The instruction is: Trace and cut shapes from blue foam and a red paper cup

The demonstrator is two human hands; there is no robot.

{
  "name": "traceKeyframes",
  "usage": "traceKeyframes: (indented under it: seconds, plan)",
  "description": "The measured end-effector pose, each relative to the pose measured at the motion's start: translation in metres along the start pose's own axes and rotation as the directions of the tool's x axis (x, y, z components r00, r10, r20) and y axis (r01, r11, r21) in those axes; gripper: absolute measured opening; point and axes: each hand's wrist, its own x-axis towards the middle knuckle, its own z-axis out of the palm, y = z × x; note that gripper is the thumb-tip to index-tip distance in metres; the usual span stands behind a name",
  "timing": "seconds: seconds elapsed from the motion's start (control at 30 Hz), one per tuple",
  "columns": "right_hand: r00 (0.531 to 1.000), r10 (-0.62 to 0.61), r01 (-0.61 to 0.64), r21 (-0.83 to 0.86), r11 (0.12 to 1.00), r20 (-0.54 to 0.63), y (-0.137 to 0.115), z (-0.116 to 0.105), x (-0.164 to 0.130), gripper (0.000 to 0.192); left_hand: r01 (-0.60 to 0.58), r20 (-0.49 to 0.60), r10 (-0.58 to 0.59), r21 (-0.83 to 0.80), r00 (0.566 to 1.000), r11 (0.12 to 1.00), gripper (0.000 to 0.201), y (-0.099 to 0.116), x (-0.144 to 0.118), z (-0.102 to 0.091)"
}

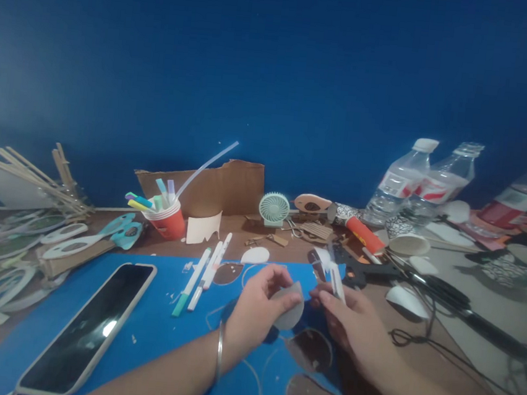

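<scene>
My left hand (261, 296), with a silver bangle on the wrist, pinches a small pale grey rounded piece of card or paper (292, 315) between thumb and fingers. Just to its right, my right hand (349, 320) is closed around a slim white tool (337, 279). Its upper end is blurred, so its exact kind does not show. The two hands are close together but apart. Under them lies a blue sheet (230, 393) with rounded cut-out holes through which the brown table shows. A white half-round piece (255, 256) lies beyond my left hand.
Left are a phone (87, 329), markers (192, 281), a red cup (171, 223) of pens and several cut rings (6, 297). Behind stand cardboard (231, 188) and a small green fan (274, 209). Right are plastic bottles (400, 183), a red tube (365, 235) and a black cable (444, 351).
</scene>
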Motion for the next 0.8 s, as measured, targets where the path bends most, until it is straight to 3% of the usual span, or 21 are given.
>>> traceKeyframes:
  seconds: [0.17,0.27,0.37,0.47,0.8]
  plan:
    - [0.994,-0.081,0.093,-0.181,0.979,0.074,-0.0099,0.0038,-0.0045,0.024,-0.129,0.105,0.099,0.328,0.989,0.936,0.011,0.0055,-0.005,-0.0012]
    - [0.996,-0.09,0.087,-0.214,0.973,-0.006,-0.0108,0.0045,-0.0041,0.025,-0.259,0.143,0.216,0.486,0.966,0.834,0.035,0.0081,-0.0075,-0.0025]
    - [0.998,-0.035,0.029,-0.112,0.993,-0.06,-0.006,0.004,-0.0012,0.029,-0.38,0.199,0.33,0.615,0.923,0.691,0.06,0.0084,-0.0083,-0.0041]
    - [0.999,0.004,-0.006,-0.036,0.999,-0.032,-0.002,0.0037,0.0005,0.031,-0.426,0.231,0.374,0.667,0.898,0.611,0.049,0.0079,-0.0076,-0.0052]
    - [0.997,-0.057,0.062,-0.08,0.995,0.06,-0.0046,0.0054,-0.0035,0.027,-0.466,0.266,0.402,0.681,0.876,0.565,0.034,0.0103,-0.008,-0.0046]
